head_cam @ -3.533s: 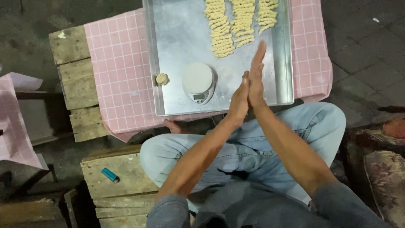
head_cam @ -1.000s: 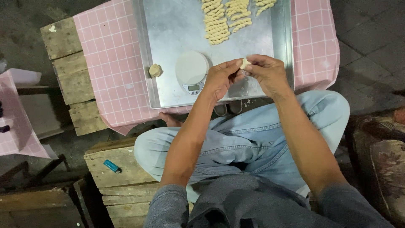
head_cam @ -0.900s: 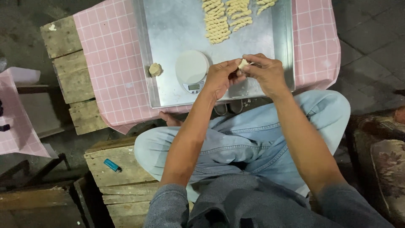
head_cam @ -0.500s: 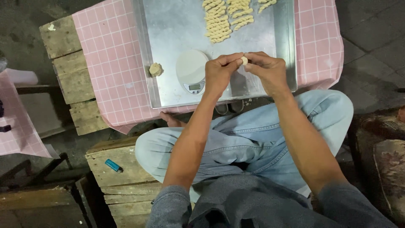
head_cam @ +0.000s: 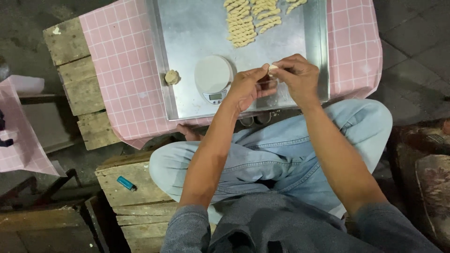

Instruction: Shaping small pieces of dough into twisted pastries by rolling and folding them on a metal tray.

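A small pale piece of dough (head_cam: 272,69) sits pinched between the fingertips of both hands, held just above the near part of the metal tray (head_cam: 187,100). The left hand (head_cam: 246,86) closes its thumb and forefinger on one end, and the right hand (head_cam: 297,77) curls its fingers round the other, so both sets of fingers are narrow and shut on the piece. Held at both ends and clear of the tray, the dough appears free to be twisted or drawn out; that is a judgement from the grip.

Just beside the left hand stands a small round kitchen scale (head_cam: 213,77) with its display facing the person, within easy reach. To the left of the scale, at the tray's edge, lies a lump of dough (head_cam: 172,77), apart from the hands. At the far end of the tray, rows of twisted dough strips (head_cam: 241,23) lie side by side, well away from the working spot. The tray rests on a pink checked cloth (head_cam: 117,61) over a wooden surface (head_cam: 70,51). A blue lighter (head_cam: 125,182) lies on a wooden crate (head_cam: 136,197) beside the person's knee.
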